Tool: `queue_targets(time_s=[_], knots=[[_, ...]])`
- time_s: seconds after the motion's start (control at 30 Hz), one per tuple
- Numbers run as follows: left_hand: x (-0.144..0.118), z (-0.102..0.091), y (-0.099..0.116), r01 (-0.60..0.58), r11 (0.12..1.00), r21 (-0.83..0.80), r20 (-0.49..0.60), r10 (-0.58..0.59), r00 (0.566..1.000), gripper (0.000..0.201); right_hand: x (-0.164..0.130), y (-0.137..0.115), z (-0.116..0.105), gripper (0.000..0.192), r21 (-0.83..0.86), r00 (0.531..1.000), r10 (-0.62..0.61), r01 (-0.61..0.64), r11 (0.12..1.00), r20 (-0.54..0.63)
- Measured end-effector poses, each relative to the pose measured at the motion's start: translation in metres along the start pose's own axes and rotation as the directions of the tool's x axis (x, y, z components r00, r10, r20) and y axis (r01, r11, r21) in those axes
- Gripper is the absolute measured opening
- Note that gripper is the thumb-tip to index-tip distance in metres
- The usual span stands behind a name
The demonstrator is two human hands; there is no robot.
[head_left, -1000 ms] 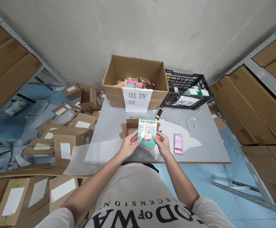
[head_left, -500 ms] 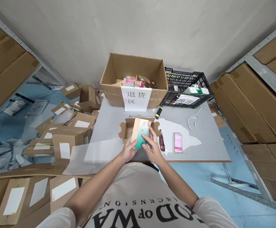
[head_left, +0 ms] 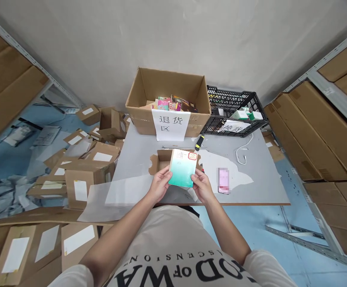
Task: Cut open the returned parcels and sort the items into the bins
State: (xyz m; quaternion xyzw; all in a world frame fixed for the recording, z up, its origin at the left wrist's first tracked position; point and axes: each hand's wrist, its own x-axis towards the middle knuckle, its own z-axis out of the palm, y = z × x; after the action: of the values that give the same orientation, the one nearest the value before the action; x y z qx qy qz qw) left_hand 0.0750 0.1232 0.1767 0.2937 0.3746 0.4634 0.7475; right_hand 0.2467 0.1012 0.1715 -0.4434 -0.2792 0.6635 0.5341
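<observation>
A thin book [head_left: 183, 172] with a white-to-teal cover and a red-framed mark at its upper right is held over the table's front part, its cover facing me. My left hand [head_left: 160, 185] pinches its lower left edge, thumb on the cover. At the lower right edge my right hand [head_left: 203, 185] grips it the same way. Behind the book stands a small open cardboard box [head_left: 153, 165], its inside largely hidden. The box's flaps stick out on both sides.
At the back of the grey table [head_left: 131, 159] stand a large carton [head_left: 140, 121] of colourful packages and a black plastic crate [head_left: 258, 104] with small boxes. A yellow-black utility knife [head_left: 199, 142], white cable [head_left: 245, 158] and blurred pink item [head_left: 224, 179] lie rightward. Cartons [head_left: 85, 175] crowd the left.
The book has turned from a tilted position to face me squarely. My right hand has moved off its cover to the right edge, and my left hand has shifted slightly left.
</observation>
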Motion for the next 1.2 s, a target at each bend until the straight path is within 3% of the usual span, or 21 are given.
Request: queue_targets(time_s=[0.3,0.47,0.63,0.73,0.8,0.9,0.97,1.03,1.07,1.13,1.2], knots=[[0.004,-0.011,-0.016,-0.033,0.99,0.136,-0.021,0.036,0.999,0.065,-0.003,0.0,-0.006,0.049,-0.035,1.0,-0.01,0.009,0.999,-0.016],[0.005,-0.012,-0.021,-0.131,0.945,0.299,-0.058,0.155,0.986,0.067,-0.004,-0.003,-0.01,0.05,-0.017,0.998,-0.045,0.045,0.999,-0.033],[-0.004,-0.004,-0.018,-0.239,0.794,0.559,-0.028,0.307,0.951,0.06,-0.004,-0.005,-0.017,0.05,-0.082,0.992,-0.095,0.088,0.993,-0.089],[-0.01,0.007,-0.019,-0.241,0.729,0.641,0.05,0.273,0.961,0.057,-0.005,-0.006,-0.014,0.05,-0.175,0.979,-0.179,0.161,0.971,-0.095],[-0.009,0.014,-0.022,-0.236,0.792,0.563,0.096,0.221,0.97,0.066,-0.006,-0.008,-0.009,0.05,-0.263,0.965,-0.254,0.229,0.937,-0.065],[-0.003,0.021,-0.028,-0.223,0.913,0.342,0.161,0.177,0.971,0.071,-0.008,-0.009,-0.002,0.043,-0.415,0.933,-0.35,0.352,0.839,0.086],[0.001,0.025,-0.03,-0.175,0.965,0.193,0.135,0.151,0.979,0.063,-0.008,-0.009,0.0,0.031,-0.524,0.904,-0.389,0.422,0.74,0.177],[0.004,0.027,-0.03,-0.102,0.994,0.049,0.052,0.1,0.994,0.053,-0.005,-0.008,-0.001,0.026,-0.61,0.887,-0.439,0.428,0.667,0.142],[0.006,0.029,-0.029,-0.069,0.997,-0.023,0.013,0.069,0.997,0.049,-0.002,-0.007,-0.003,0.032,-0.623,0.885,-0.458,0.404,0.67,0.082],[0.008,0.033,-0.026,-0.018,0.99,-0.141,-0.02,0.015,1.0,0.047,0.002,-0.006,-0.006,0.056,-0.546,0.904,-0.426,0.337,0.767,-0.04],[0.012,0.037,-0.024,0.002,0.977,-0.213,-0.029,-0.008,1.0,0.049,0.007,-0.008,-0.009,0.071,-0.358,0.961,-0.271,0.234,0.904,-0.057]])
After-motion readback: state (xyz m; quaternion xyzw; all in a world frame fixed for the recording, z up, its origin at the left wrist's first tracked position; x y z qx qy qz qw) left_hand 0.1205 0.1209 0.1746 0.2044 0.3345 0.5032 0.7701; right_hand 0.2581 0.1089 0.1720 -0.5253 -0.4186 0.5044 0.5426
